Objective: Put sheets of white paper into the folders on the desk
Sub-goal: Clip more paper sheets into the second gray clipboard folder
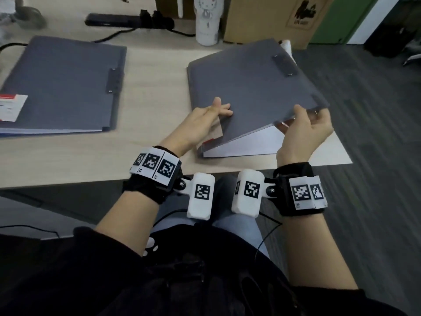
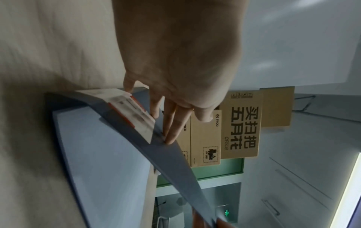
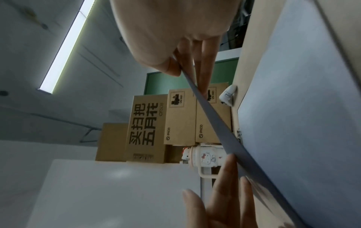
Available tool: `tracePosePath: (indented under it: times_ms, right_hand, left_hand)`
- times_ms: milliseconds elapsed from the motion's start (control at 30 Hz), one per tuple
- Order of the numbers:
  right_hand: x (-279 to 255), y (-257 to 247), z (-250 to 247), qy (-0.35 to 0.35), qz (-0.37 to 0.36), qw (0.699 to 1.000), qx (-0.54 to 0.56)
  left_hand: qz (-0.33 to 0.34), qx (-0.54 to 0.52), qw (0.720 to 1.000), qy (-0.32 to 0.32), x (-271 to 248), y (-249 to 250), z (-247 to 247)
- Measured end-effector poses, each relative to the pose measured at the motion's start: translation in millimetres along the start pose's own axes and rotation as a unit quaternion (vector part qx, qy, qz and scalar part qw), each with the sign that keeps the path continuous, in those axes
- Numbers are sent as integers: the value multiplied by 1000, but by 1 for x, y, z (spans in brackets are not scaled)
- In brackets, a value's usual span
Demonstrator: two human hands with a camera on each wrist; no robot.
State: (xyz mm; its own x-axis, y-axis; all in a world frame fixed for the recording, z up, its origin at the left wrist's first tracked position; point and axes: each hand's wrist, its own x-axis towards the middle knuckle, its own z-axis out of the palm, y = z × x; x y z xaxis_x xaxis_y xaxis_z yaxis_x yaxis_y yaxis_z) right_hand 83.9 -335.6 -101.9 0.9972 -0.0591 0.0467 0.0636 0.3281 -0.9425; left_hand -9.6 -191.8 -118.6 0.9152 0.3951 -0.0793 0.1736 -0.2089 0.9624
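Two grey folders lie on the desk. The left folder (image 1: 63,83) is closed and flat. The right folder's cover (image 1: 255,92) is raised at its near edge, with white paper (image 1: 250,144) showing underneath. My right hand (image 1: 305,115) pinches the cover's near right corner, thumb on top and fingers below; the wrist view shows the thin cover edge (image 3: 215,123) in that pinch (image 3: 185,69). My left hand (image 1: 222,108) rests straight fingers (image 2: 171,132) on top of the cover (image 2: 171,162) beside its red-and-white label (image 2: 129,111). The paper (image 2: 101,154) lies flat below.
A white cartoon tumbler (image 1: 207,21), a cardboard box (image 1: 273,17) and a black power strip (image 1: 127,20) with cables stand at the desk's back. The right folder lies close to the desk's right corner (image 1: 341,156). Bare desk (image 1: 155,99) separates the two folders.
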Motion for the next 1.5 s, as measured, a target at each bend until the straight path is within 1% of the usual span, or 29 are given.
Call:
tracePosePath:
  times_ms: [67, 133, 167, 233, 300, 333, 367, 433, 467, 533, 600, 633, 667, 700, 767, 867, 967, 1067, 1233, 1267, 1333, 1367, 1433, 1500]
  right_hand:
    - [7, 8, -7, 27, 20, 999, -7]
    - [14, 14, -13, 60, 39, 997, -14]
    - [17, 18, -17, 77, 47, 996, -17]
    - [22, 25, -24, 102, 51, 992, -48]
    - [26, 31, -30, 110, 31, 983, -143]
    - [29, 34, -33, 94, 18, 973, -208]
    - [31, 36, -35, 58, 5, 959, -277]
    - [35, 38, -37, -33, 19, 917, -397]
    - [36, 38, -36, -67, 42, 899, -431]
    - [37, 36, -34, -111, 81, 880, -455]
    - [39, 38, -33, -147, 89, 859, -483]
    - [39, 38, -32, -161, 86, 847, -499]
    - [39, 38, -32, -170, 80, 840, -510]
    - [39, 38, -32, -171, 77, 839, -510]
    - [37, 36, -32, -169, 82, 844, -502]
    - [34, 32, -33, -171, 99, 834, -516]
    - [32, 30, -31, -187, 120, 821, -526]
    - [29, 28, -28, -199, 132, 830, -505]
    - [11, 36, -9, -216, 160, 852, -450]
    - [15, 48, -8, -215, 157, 861, -433]
    - [33, 83, -11, -223, 175, 877, -388]
    - [33, 87, -5, -228, 188, 885, -360]
    - [12, 66, 16, -226, 211, 899, -309]
    - [-8, 53, 38, -230, 239, 906, -264]
  left_hand:
    - [-8, 14, 1000, 8, 2, -3, 3]
    - [-11, 31, 999, 36, 7, -7, 8]
    - [-13, 52, 997, 62, 10, -11, 9]
    - [-47, 81, 988, 125, 16, -18, 9]
    - [-80, 69, 978, 180, 19, -24, 7]
    - [-85, 50, 975, 197, 20, -27, 6]
    - [-85, 41, 974, 206, 19, -27, 5]
    - [-91, 48, 971, 217, 19, -31, 5]
    - [-99, 62, 968, 223, 20, -34, 4]
    - [-137, 137, 957, 218, 20, -40, 4]
    - [-174, 196, 943, 207, 20, -42, 4]
    - [-171, 196, 943, 206, 18, -40, 3]
    - [-164, 176, 947, 212, 19, -41, 3]
    - [-160, 144, 952, 217, 17, -38, 2]
    - [-160, 33, 959, 231, 14, -35, -1]
    - [-152, -119, 952, 239, 7, -28, -4]
    - [-146, -189, 942, 235, 1, -24, -10]
    - [-153, -233, 935, 218, -7, -22, -19]
    - [-126, -235, 936, 230, -28, -20, -50]
    - [-119, -232, 937, 233, -33, -20, -57]
    - [-108, -227, 937, 243, -44, -24, -72]
    - [-103, -224, 936, 249, -50, -27, -80]
    - [-96, -215, 937, 257, -60, -33, -92]
    - [-86, -220, 935, 265, -69, -37, -105]
